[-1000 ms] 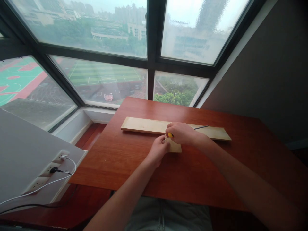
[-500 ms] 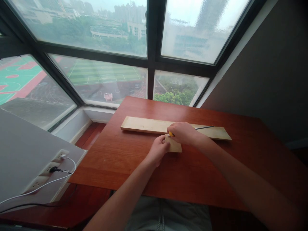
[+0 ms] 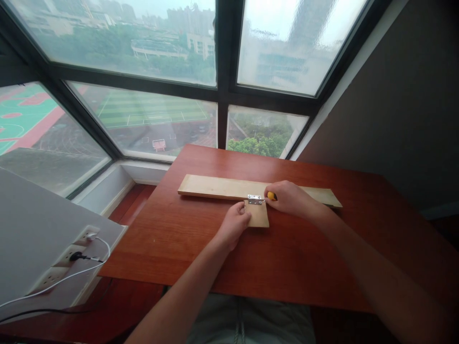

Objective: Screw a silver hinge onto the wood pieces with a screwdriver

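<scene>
My left hand (image 3: 235, 220) grips the left edge of a small wooden board (image 3: 258, 218), thumb on its top face. A silver metal hinge (image 3: 254, 199) with screw holes spans the small board's far edge and the near edge of a long pale plank (image 3: 218, 187). Just right of the hinge, my right hand (image 3: 285, 197) is closed around a screwdriver (image 3: 272, 196); only part of its yellow and black handle shows. The right fingertips are close to the hinge's right end; whether they touch it I cannot tell.
The reddish-brown table (image 3: 172, 239) lies under the wood, its far edge near the windows (image 3: 154, 107). At the left, a low white wall carries sockets (image 3: 66, 253) with a white cable (image 3: 71, 273) and a black plug (image 3: 76, 256). A dark wall rises at the right.
My right hand has moved right, off the joint, with the screwdriver, uncovering the hinge. The dark shaft seen over the plank before no longer shows. My left hand keeps its hold.
</scene>
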The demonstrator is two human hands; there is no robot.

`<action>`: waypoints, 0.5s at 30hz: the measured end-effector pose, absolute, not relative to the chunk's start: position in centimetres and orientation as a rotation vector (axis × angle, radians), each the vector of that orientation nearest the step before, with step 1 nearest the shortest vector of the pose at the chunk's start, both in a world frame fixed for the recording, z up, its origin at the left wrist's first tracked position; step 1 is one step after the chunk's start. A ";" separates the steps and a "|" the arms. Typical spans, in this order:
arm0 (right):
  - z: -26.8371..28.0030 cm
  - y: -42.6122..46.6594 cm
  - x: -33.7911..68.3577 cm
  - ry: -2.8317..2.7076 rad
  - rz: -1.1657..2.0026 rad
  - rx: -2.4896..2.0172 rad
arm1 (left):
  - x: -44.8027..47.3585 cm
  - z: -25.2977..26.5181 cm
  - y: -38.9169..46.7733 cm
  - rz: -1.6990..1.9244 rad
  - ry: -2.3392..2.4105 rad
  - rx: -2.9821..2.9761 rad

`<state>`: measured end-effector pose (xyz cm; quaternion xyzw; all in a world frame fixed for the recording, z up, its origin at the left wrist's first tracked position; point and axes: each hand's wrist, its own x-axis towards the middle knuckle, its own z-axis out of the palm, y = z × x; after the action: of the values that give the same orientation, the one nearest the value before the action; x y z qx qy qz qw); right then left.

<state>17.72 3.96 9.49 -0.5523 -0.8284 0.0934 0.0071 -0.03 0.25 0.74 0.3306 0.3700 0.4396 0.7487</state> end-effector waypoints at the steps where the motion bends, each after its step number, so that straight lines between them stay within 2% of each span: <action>1: 9.2 3.7 18.5 -2.566 0.320 -1.749 | 0.0 0.8 0.2 0.961 0.807 0.720; 8: 7.2 1.3 22.6 -2.385 0.593 -1.772 | -0.2 0.9 0.1 0.950 0.828 0.734; 15: 6.0 -0.4 24.3 -2.362 0.633 -1.883 | -0.4 0.9 0.2 0.941 0.831 0.740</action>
<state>24.25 -0.39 5.98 -0.6099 -0.7650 0.2049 0.0279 -0.37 0.21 0.86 0.3380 0.3797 0.4299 0.7462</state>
